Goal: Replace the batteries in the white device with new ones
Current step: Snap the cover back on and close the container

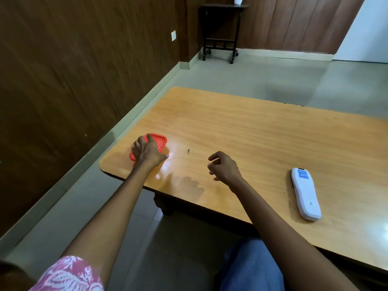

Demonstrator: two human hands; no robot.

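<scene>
The white device (305, 194), a long remote-shaped unit, lies face down near the right front of the wooden table (262, 139), with a blue label at its far end. My left hand (148, 151) rests on top of a small box with a red lid (160, 140) at the table's left corner, fingers spread over the lid. My right hand (223, 166) hovers above the middle of the table, fingers loosely curled and holding nothing, well left of the device. No batteries are visible.
The table's left and near edges drop to a tiled floor. A dark wood-panelled wall runs along the left. A small dark side table on wheels (220, 32) stands against the far wall. My blue-clad knee (252, 267) is under the near edge.
</scene>
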